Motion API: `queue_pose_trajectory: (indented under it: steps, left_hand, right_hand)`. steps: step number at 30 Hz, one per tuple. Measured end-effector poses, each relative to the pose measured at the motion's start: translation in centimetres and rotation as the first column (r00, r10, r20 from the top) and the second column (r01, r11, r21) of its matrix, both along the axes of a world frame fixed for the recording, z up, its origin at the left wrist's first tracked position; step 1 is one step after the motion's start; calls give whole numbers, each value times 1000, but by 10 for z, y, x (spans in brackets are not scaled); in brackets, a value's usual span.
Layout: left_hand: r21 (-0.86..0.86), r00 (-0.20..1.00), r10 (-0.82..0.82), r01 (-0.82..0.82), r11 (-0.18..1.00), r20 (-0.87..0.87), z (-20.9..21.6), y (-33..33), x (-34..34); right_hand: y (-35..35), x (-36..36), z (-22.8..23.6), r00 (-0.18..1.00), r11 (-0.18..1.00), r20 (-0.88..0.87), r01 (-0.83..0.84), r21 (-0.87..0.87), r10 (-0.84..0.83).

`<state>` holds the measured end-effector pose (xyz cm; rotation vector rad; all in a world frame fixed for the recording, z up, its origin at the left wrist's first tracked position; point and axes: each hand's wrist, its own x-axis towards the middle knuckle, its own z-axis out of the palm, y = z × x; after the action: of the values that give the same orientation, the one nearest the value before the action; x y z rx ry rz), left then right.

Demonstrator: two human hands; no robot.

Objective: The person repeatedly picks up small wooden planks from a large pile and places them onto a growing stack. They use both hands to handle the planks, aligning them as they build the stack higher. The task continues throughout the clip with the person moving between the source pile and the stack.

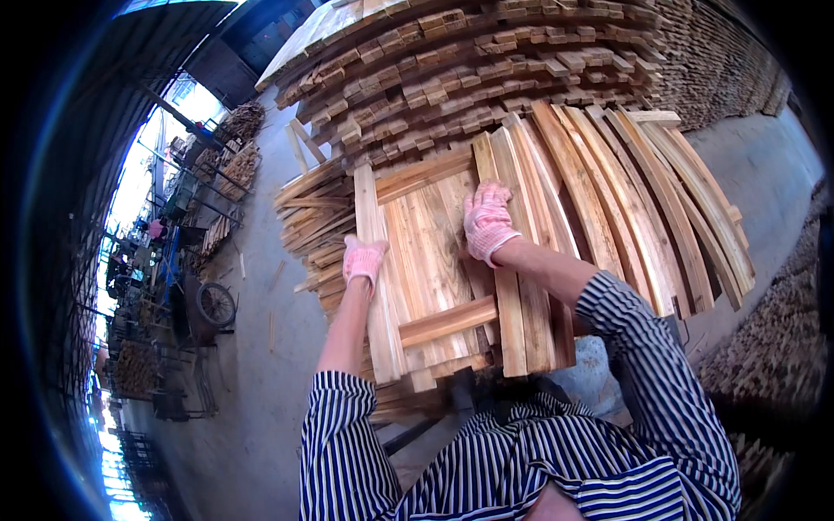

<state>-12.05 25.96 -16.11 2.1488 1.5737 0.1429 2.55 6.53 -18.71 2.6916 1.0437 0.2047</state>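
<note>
A pale wooden plank (382, 300) lies lengthwise before me, and my left hand (364, 260), in a pink-and-white glove, is closed on its outer left edge; part of the fingers is hidden. My right hand (490, 222), gloved alike, rests on a second lengthwise plank (512, 330) with its fingers stretched out flat. Between these two planks run two shorter crosspieces, a far one (426, 177) and a near one (447, 322). Wide light boards (426, 252) show beneath them.
Several long planks (599, 200) lie side by side on the right. Behind rises a tall layered stack of timber (469, 69). Loose sticks (313, 213) are piled at the left. Farther left, a spoked wheel (215, 305) stands on the grey floor (261, 382). More stacked wood (721, 69) lines the far right.
</note>
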Motion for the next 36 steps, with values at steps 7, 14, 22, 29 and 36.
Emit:
queue_pose_trajectory:
  steps: [7,14,22,29,36]
  left_hand:
    - [-4,997,29,-29,1000,74,-12,10,18]
    - [-67,990,-118,124,990,81,1,5,12]
    - [-243,802,-159,353,904,576,-54,75,-23]
    - [-221,718,-126,369,903,684,-46,50,-11]
    - [-144,736,-220,396,907,640,-42,33,4]
  right_hand:
    - [6,16,-6,997,955,-21,82,283,-80]
    - [9,3,37,785,696,-609,500,515,-114]
    - [8,-1,18,741,786,-665,353,508,97]
    - [97,2,-30,683,454,-553,348,820,477]
    - [131,-22,-21,689,755,-674,287,590,265]
